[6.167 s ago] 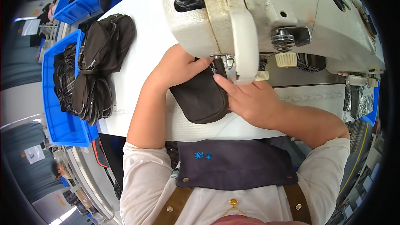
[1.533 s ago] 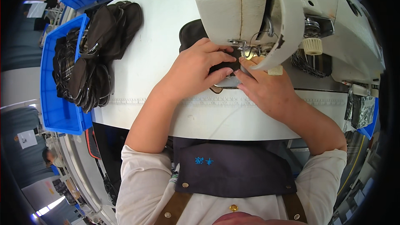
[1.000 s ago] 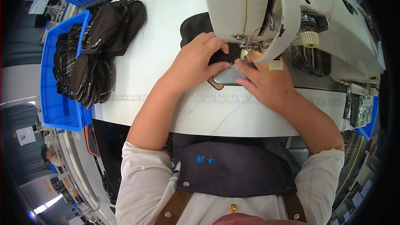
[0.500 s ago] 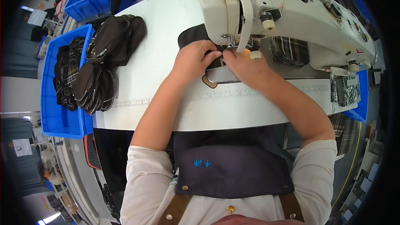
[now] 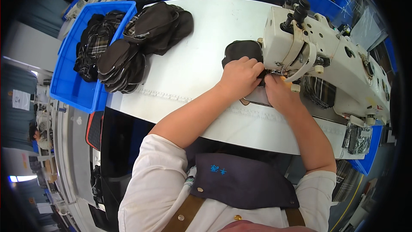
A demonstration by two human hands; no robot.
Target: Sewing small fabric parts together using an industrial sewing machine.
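Observation:
A dark brown fabric piece (image 5: 243, 51) with rounded corners lies at the needle end of a white sewing machine (image 5: 281, 32). My left hand (image 5: 243, 75) rests on its near part, fingers bent and pressed together on the cloth. Close by on the right, my right hand (image 5: 281, 93) pinches the cloth edge beside the presser foot (image 5: 277, 71). Its fingertips are partly hidden under the machine head. Behind my right hand, beneath the machine arm, sits a stack of plaid fabric pieces (image 5: 319, 91).
Dark sewn pieces (image 5: 122, 66) are piled on the white table (image 5: 206, 25) at the left. Next to them stands a blue bin (image 5: 79, 94) holding more. A clear plastic packet (image 5: 357, 139) lies at the table's right end. A printed ruler strip (image 5: 165, 96) runs along the near side.
My view has turned, so table and machine appear shifted right and tilted. Both hands stay by the presser foot. More of the dark piece's rounded outline shows beyond my left hand.

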